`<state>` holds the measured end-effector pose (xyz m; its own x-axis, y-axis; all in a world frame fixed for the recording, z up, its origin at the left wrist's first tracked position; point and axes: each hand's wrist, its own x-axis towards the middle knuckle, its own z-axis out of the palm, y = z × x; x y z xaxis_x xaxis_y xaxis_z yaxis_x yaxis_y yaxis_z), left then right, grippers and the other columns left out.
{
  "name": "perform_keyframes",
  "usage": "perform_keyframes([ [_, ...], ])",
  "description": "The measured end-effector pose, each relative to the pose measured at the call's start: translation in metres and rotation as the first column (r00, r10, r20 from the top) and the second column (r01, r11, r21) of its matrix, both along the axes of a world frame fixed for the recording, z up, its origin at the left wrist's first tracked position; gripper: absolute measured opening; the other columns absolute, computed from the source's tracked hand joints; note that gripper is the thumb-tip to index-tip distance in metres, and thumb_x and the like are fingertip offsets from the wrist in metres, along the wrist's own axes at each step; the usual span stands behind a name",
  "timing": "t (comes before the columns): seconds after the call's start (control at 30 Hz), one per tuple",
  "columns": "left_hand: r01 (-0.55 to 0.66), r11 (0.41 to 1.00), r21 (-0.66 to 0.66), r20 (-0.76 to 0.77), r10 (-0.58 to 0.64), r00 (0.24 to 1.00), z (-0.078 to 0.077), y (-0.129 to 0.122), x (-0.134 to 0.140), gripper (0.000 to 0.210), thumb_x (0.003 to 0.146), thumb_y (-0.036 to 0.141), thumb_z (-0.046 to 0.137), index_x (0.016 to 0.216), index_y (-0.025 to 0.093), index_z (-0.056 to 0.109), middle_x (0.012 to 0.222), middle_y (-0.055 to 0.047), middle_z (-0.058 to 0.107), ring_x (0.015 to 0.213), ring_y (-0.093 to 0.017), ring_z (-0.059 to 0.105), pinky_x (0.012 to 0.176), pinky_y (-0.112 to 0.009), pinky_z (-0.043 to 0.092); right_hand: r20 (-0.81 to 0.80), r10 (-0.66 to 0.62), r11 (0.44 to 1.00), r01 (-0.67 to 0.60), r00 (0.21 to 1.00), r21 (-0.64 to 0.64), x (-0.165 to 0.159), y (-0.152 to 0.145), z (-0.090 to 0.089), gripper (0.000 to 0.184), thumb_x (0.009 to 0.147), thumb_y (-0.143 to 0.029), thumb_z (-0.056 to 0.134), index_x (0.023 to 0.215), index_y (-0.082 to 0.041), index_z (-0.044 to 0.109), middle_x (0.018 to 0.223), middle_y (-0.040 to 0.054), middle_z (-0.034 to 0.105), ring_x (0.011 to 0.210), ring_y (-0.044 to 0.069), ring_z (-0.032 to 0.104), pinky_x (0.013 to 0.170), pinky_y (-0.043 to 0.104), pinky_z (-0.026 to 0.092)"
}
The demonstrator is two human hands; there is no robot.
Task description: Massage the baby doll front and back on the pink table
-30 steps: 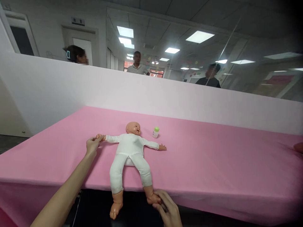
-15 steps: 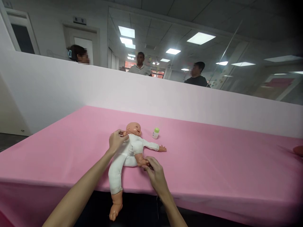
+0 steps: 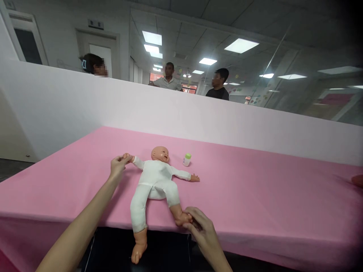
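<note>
A baby doll [image 3: 157, 173] with a white cloth body lies on its back on the pink-covered table [image 3: 255, 192], its head turned to the right. My left hand [image 3: 117, 166] is closed on the doll's hand at the left, and that arm is stretched out sideways. With thumb and fingers, my right hand [image 3: 202, 228] grips the toes of the doll's foot on the right, near the table's front edge. The doll's other leg hangs over that edge. A small white bottle [image 3: 186, 160] with a green cap stands upright beside the doll's head.
Behind the table rises a white partition [image 3: 170, 109], with glass above its right part. Three people are beyond it. A reddish-brown object [image 3: 357, 180] shows at the table's right side. Something dark [image 3: 136, 249] lies below the front edge, over my lap.
My left hand has drawn the doll's arm outward to the left. My right hand has pulled the bent leg down and right, straightening it. A person behind the partition has shifted left.
</note>
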<state>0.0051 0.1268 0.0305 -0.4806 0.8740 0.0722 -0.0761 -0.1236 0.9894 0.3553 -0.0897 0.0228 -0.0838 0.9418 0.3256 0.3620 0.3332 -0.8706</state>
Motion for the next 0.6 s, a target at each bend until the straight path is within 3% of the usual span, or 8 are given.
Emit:
perform_keyframes([
  [0.13, 0.014, 0.998, -0.053, 0.155, -0.006, 0.988, -0.018, -0.011, -0.031, 0.039, 0.056, 0.043, 0.089, 0.08, 0.016, 0.075, 0.093, -0.01, 0.077, 0.076, -0.021, 0.066, 0.055, -0.027, 0.038, -0.064, -0.035, 0.995, 0.028, 0.997, -0.098, 0.01, -0.03, -0.035, 0.019, 0.085, -0.038, 0.078, 0.096, -0.024, 0.079, 0.098, 0.0081, 0.072, 0.086, 0.024, 0.069, 0.073, 0.027, 0.058],
  [0.23, 0.053, 0.998, -0.035, 0.191, -0.045, 0.981, -0.026, -0.015, -0.036, 0.037, 0.056, 0.041, 0.09, 0.08, 0.016, 0.076, 0.095, -0.011, 0.078, 0.076, -0.021, 0.066, 0.054, -0.027, 0.04, -0.172, -0.123, 0.979, 0.091, 0.977, -0.184, 0.006, -0.038, -0.064, 0.032, 0.079, -0.048, 0.083, 0.098, -0.022, 0.08, 0.106, 0.011, 0.073, 0.094, 0.027, 0.072, 0.079, 0.031, 0.06],
  [0.3, 0.02, 0.999, -0.032, 0.203, -0.014, 0.979, -0.024, -0.013, -0.032, 0.037, 0.055, 0.04, 0.09, 0.078, 0.016, 0.075, 0.094, -0.011, 0.077, 0.081, -0.023, 0.069, 0.056, -0.027, 0.041, -0.194, -0.151, 0.975, 0.114, 0.969, -0.191, 0.003, -0.036, -0.071, 0.038, 0.078, -0.052, 0.083, 0.099, -0.021, 0.08, 0.107, 0.0121, 0.073, 0.094, 0.027, 0.073, 0.08, 0.031, 0.061],
  [0.37, -0.02, 0.999, -0.04, 0.178, 0.026, 0.984, -0.018, -0.007, -0.024, 0.038, 0.055, 0.041, 0.091, 0.078, 0.016, 0.074, 0.092, -0.01, 0.077, 0.085, -0.025, 0.07, 0.058, -0.027, 0.042, -0.181, -0.143, 0.982, 0.118, 0.973, -0.145, 0.001, -0.028, -0.064, 0.038, 0.081, -0.053, 0.081, 0.1, -0.021, 0.079, 0.106, 0.0126, 0.073, 0.093, 0.027, 0.073, 0.077, 0.031, 0.061],
  [0.47, -0.036, 0.999, 0.027, 0.04, 0.034, 0.999, -0.005, 0.002, -0.003, 0.038, 0.059, 0.043, 0.09, 0.081, 0.017, 0.073, 0.09, -0.007, 0.076, 0.087, -0.025, 0.071, 0.066, -0.03, 0.047, -0.133, -0.117, 0.993, 0.112, 0.984, -0.042, -0.003, -0.008, -0.036, 0.031, 0.085, -0.047, 0.078, 0.101, -0.02, 0.079, 0.106, 0.0124, 0.073, 0.095, 0.027, 0.072, 0.079, 0.031, 0.061],
  [0.6, 0.071, 0.985, 0.159, -0.213, -0.037, 0.976, 0.007, 0.003, 0.036, 0.031, 0.064, 0.04, 0.087, 0.084, 0.018, 0.076, 0.088, -0.006, 0.077, 0.083, -0.023, 0.07, 0.076, -0.033, 0.051, -0.042, -0.073, 0.994, 0.076, 0.996, 0.085, -0.015, 0.026, -0.006, 0.021, 0.089, -0.036, 0.071, 0.101, -0.021, 0.077, 0.102, 0.0103, 0.074, 0.094, 0.026, 0.07, 0.082, 0.033, 0.06],
])
